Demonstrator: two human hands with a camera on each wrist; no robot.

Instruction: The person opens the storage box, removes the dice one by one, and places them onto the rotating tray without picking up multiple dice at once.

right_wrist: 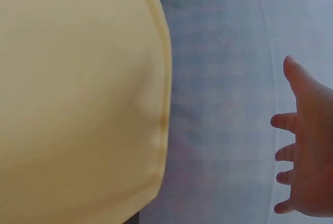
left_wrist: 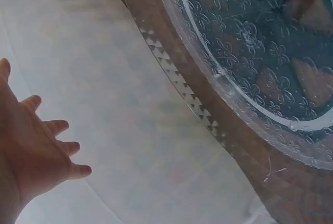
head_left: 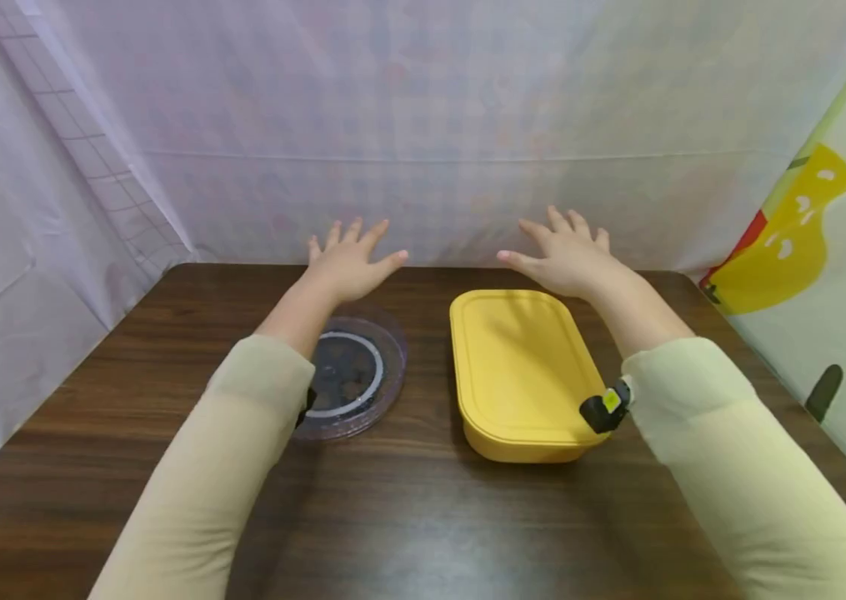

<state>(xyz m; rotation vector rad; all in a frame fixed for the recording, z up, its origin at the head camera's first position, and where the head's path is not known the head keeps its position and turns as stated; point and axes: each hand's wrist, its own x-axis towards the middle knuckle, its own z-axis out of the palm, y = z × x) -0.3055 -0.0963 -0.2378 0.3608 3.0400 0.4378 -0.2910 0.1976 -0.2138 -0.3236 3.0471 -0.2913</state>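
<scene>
Both hands are stretched forward with fingers spread and nothing in them. My left hand (head_left: 347, 265) is held out past a round clear plastic dish (head_left: 392, 367) with a white ring and a dark patterned middle. In the left wrist view, the embossed flower pattern of the dish (left_wrist: 250, 36) shows, and the left hand (left_wrist: 39, 146) is apart from it. My right hand (head_left: 568, 254) reaches out beyond the far right corner of a yellow lidded box (head_left: 520, 367). The right wrist view has the yellow lid (right_wrist: 78, 88) close up, with the right hand (right_wrist: 315, 151) off to its side.
The dish and box stand side by side on a dark brown wooden table (head_left: 407, 517). A pale checked curtain (head_left: 430, 125) hangs behind the far edge. At the right is a white sheet with a yellow printed shape (head_left: 790, 250). Black wrist cameras (head_left: 606, 407) sit at the cuffs.
</scene>
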